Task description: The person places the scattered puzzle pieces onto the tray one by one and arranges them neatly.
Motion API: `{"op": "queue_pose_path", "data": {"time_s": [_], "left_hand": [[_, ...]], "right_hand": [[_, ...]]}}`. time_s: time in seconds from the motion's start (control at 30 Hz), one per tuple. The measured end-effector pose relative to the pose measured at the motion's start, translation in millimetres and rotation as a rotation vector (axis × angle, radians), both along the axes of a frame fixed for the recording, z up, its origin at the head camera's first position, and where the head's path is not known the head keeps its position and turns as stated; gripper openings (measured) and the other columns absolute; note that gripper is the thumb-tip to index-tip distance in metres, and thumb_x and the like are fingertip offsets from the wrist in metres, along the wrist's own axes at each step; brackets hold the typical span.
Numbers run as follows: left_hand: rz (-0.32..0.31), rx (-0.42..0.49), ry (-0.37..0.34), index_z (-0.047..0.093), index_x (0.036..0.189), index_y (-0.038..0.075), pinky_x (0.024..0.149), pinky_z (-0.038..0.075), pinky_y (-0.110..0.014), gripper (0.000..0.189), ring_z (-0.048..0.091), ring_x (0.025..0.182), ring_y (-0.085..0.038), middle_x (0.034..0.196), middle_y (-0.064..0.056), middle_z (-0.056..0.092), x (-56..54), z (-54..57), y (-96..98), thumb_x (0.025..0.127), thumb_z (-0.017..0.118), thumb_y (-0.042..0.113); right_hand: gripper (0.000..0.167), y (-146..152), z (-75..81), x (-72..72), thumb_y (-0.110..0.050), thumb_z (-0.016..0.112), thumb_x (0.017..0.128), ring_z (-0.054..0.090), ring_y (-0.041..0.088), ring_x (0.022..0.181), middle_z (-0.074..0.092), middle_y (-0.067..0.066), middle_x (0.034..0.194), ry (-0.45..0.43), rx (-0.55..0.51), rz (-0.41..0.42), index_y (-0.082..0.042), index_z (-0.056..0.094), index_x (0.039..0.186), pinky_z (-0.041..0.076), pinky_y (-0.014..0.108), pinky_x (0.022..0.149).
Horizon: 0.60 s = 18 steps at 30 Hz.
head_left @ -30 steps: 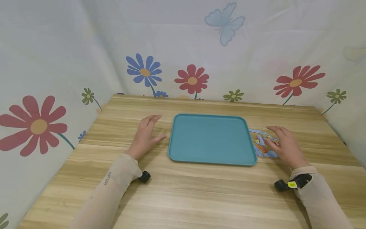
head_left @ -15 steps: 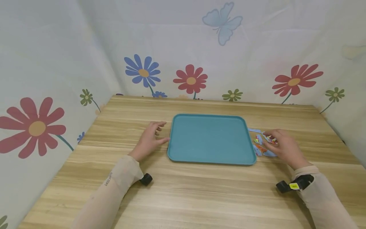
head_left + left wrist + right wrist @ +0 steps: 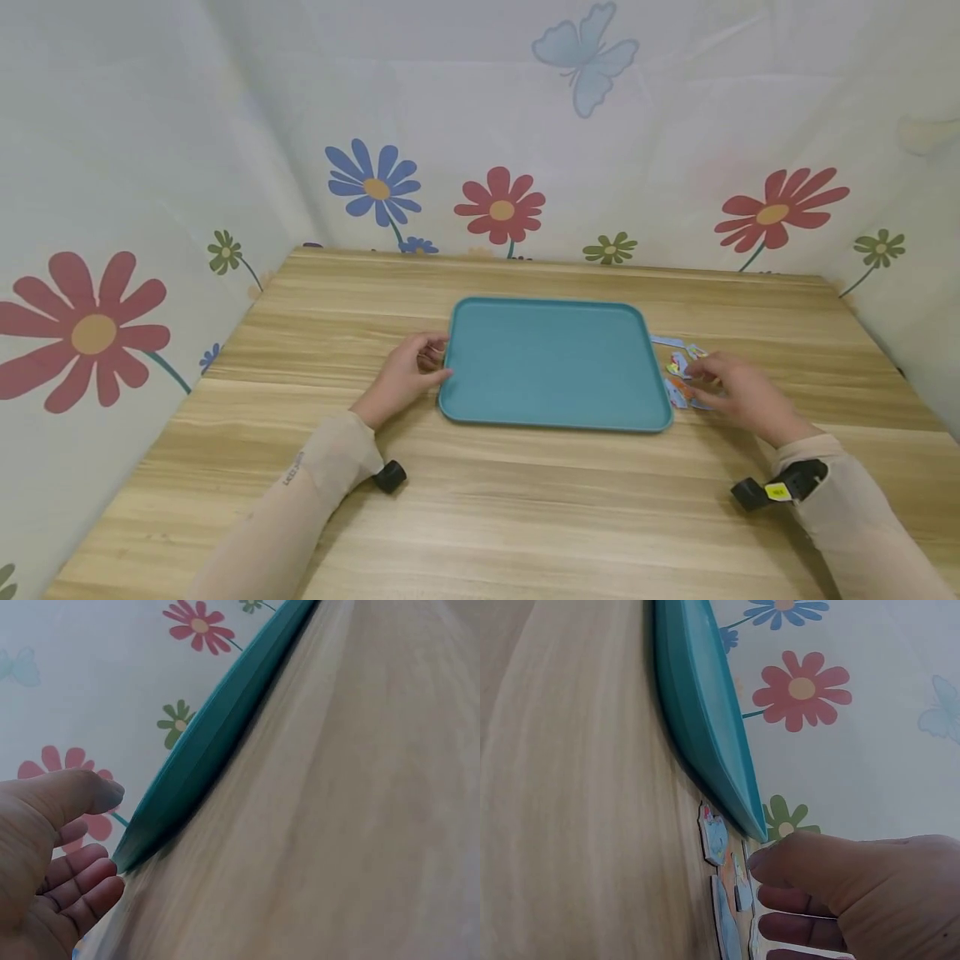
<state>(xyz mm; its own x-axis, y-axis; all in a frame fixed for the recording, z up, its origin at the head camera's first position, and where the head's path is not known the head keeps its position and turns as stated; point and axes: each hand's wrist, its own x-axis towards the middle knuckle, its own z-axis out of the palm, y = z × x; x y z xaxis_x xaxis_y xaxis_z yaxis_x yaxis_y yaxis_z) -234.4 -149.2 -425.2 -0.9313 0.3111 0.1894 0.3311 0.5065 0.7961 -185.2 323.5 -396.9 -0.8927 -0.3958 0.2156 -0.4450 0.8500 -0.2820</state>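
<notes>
A blue-green rectangular tray [image 3: 555, 362] lies on the wooden table. At its left rim is my left hand [image 3: 401, 379], with fingers loosely bent and fingertips right at the edge. The left wrist view has the thumb [image 3: 105, 793] and fingers apart on either side of the tray's near end. Beyond the right rim lie several flat puzzle pieces [image 3: 677, 364], mostly blue with coloured prints. My right hand [image 3: 746, 400] hovers over them with bent fingers, hiding some. In the right wrist view, its thumb [image 3: 780, 862] overlaps the pieces' far side, and nothing shows in its grasp.
A white curtain [image 3: 652, 125] printed with flowers and a butterfly hangs behind the table [image 3: 555, 508] and along its sides. Black wrist cameras are strapped at both sleeves.
My left hand has moved right to the tray's rim, its fingers bending more. My right hand has come down and nearer over the puzzle pieces, fingers curling. The tray stays where it was.
</notes>
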Motion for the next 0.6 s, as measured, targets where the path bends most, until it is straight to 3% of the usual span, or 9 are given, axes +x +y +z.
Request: {"op": "queue_pose_path", "data": {"time_s": [0.23, 0.43, 0.6], "left_hand": [[0.010, 0.001, -0.025, 0.054, 0.129, -0.003, 0.088, 0.055, -0.037, 0.050, 0.059, 0.099, -0.027, 0.114, -0.018, 0.057, 0.1, -1.2, -0.9, 0.084, 0.072, 0.005], [0.008, -0.010, -0.036, 0.056, 0.125, -0.004, 0.091, 0.054, -0.039, 0.044, 0.059, 0.101, -0.028, 0.115, -0.019, 0.059, -0.1, -4.3, -1.6, 0.085, 0.070, 0.005], [0.010, -0.013, -0.040, 0.058, 0.120, -0.004, 0.092, 0.053, -0.040, 0.039, 0.060, 0.101, -0.029, 0.112, -0.019, 0.060, 0.0, -6.3, -2.1, 0.085, 0.070, 0.005]], "right_hand": [[0.022, -1.6, -2.2, -3.8, -0.008, 0.073, 0.081, 0.062, 0.018, 0.081, 0.064, 0.004, 0.090, -0.047, 0.027, 0.029, -0.004, 0.069, 0.102, 0.054, 0.034, 0.069], [0.024, -3.9, -2.2, -7.6, -0.010, 0.071, 0.082, 0.064, 0.020, 0.084, 0.063, 0.006, 0.093, -0.062, 0.087, 0.039, -0.002, 0.069, 0.104, 0.055, 0.037, 0.073], [0.017, -7.1, -0.9, -10.2, -0.009, 0.071, 0.080, 0.061, 0.015, 0.080, 0.062, 0.004, 0.089, -0.055, 0.095, 0.048, -0.004, 0.069, 0.096, 0.052, 0.034, 0.069]]}}
